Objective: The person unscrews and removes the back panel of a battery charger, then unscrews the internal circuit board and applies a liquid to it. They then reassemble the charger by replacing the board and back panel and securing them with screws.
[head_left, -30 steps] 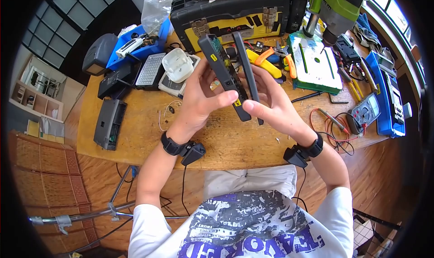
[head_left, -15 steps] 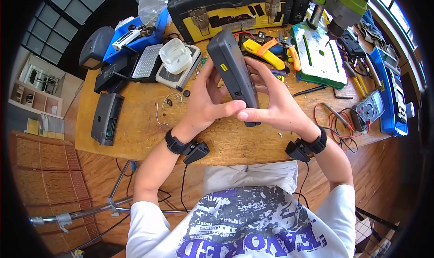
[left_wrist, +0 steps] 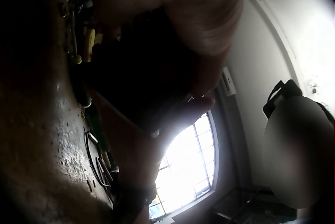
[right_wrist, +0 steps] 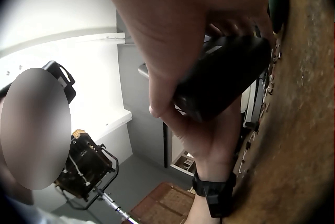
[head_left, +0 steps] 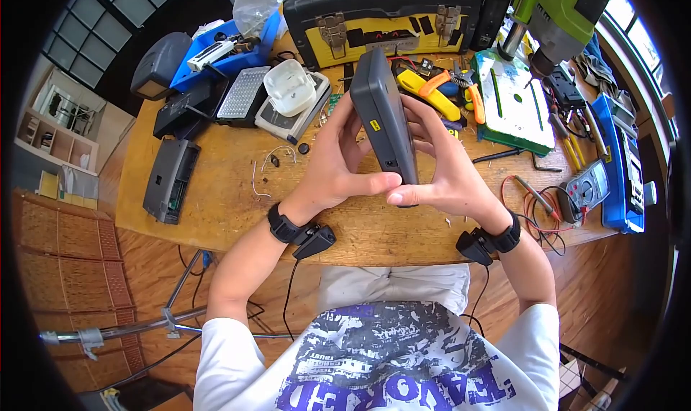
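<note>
Over the table in the head view is a black plastic device case [head_left: 380,123], with a small yellow label and a round socket on its narrow side. Its two halves lie together. My left hand [head_left: 327,168] grips it from the left, thumb along the near end. From the right, my right hand [head_left: 452,170] holds the other face, its thumb tip close to the left thumb. In the right wrist view the case [right_wrist: 225,74] shows as a dark block between both hands. The left wrist view is very dark, and the case's underside is hidden.
A black, open-sided housing [head_left: 171,181] lies at the table's left. Behind stand a clear plastic container [head_left: 289,87] and a yellow-black toolbox [head_left: 389,29]. Orange-handled pliers [head_left: 475,103], a multimeter [head_left: 584,191] with red and black leads, and a green drill [head_left: 558,15] are at the right.
The two case halves, held apart with the circuit board showing between them a second ago, have come together. Both hands have moved slightly right in the head view with the case.
</note>
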`<state>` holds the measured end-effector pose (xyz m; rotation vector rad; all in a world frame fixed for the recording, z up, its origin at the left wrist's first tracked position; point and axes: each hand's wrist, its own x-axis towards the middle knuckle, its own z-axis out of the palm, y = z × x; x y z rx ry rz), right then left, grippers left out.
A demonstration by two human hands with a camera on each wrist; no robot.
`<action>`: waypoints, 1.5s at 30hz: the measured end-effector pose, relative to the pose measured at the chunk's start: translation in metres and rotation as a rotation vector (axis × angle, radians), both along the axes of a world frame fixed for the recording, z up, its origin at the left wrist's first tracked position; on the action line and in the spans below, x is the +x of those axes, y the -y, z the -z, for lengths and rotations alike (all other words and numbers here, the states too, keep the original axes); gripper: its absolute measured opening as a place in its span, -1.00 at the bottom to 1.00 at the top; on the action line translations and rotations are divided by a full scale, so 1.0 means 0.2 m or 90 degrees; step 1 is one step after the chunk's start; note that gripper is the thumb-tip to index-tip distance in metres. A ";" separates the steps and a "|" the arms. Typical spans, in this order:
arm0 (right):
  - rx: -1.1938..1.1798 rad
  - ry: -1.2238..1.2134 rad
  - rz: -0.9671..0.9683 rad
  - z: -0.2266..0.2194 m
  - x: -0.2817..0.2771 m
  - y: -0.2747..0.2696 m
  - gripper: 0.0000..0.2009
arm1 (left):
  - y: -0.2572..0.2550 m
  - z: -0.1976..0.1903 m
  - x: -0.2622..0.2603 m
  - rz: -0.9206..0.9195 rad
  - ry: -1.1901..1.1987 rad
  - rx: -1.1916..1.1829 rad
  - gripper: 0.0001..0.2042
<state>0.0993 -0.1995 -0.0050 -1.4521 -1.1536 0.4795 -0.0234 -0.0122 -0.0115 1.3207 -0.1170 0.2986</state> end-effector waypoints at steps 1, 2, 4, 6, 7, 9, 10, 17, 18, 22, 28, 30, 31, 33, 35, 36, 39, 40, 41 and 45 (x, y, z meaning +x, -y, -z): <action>-0.009 0.021 0.003 0.00 0.00 0.00 0.36 | 0.00 0.01 0.00 0.007 0.007 0.002 0.19; -0.017 0.042 0.005 0.00 0.01 0.00 0.37 | 0.00 0.01 0.00 0.007 0.009 0.002 0.19; -0.011 0.059 -0.001 0.02 0.02 0.00 0.38 | 0.00 0.01 0.00 0.003 0.011 0.024 0.20; -0.004 0.074 -0.006 0.03 0.03 0.00 0.39 | 0.01 0.00 -0.01 0.001 0.006 0.028 0.20; -0.007 0.083 -0.009 0.03 0.03 0.01 0.39 | 0.01 0.00 -0.01 -0.001 0.000 0.033 0.21; -0.009 0.093 -0.012 0.04 0.04 0.01 0.40 | 0.01 -0.01 -0.01 0.001 -0.001 0.028 0.21; -0.007 0.095 -0.013 0.04 0.04 0.01 0.40 | 0.01 -0.01 -0.02 0.001 -0.003 0.021 0.22; -0.021 0.077 0.004 0.02 0.02 0.01 0.41 | 0.02 -0.03 -0.02 -0.007 -0.003 0.017 0.24; -0.021 0.077 0.004 0.02 0.02 0.01 0.41 | 0.02 -0.03 -0.02 -0.006 -0.003 0.020 0.25; -0.019 0.109 0.003 0.02 0.03 0.01 0.42 | 0.01 -0.01 -0.02 -0.001 0.005 0.017 0.27; -0.020 0.135 0.006 0.03 0.02 0.00 0.42 | 0.01 -0.03 -0.02 -0.003 0.007 0.035 0.29; -0.020 0.133 0.005 0.03 0.02 0.00 0.41 | 0.00 -0.02 -0.02 -0.002 0.013 0.046 0.29; -0.014 0.136 0.012 0.03 0.02 0.00 0.39 | 0.00 -0.01 -0.02 -0.001 0.019 0.057 0.29; -0.009 0.136 0.019 0.03 0.02 -0.01 0.37 | 0.02 -0.04 -0.02 -0.002 0.015 0.052 0.25; -0.017 0.193 0.070 0.04 0.02 0.00 0.32 | 0.03 -0.04 -0.03 0.002 0.012 0.049 0.21; -0.018 0.192 0.073 0.05 0.01 0.00 0.32 | 0.03 -0.04 -0.03 0.004 -0.014 0.069 0.14; -0.014 0.183 0.113 0.04 -0.02 -0.01 0.29 | 0.06 0.00 -0.05 -0.013 -0.005 0.107 -0.08; -0.020 0.285 0.184 0.04 -0.04 -0.02 0.29 | 0.07 0.02 -0.05 -0.032 0.029 0.128 -0.22; -0.026 0.387 0.256 0.04 -0.05 -0.02 0.28 | 0.09 0.01 -0.05 -0.030 0.030 0.127 -0.22; -0.044 0.463 0.301 -0.02 -0.07 -0.01 0.27 | 0.12 0.01 -0.03 -0.168 -0.041 0.123 -0.59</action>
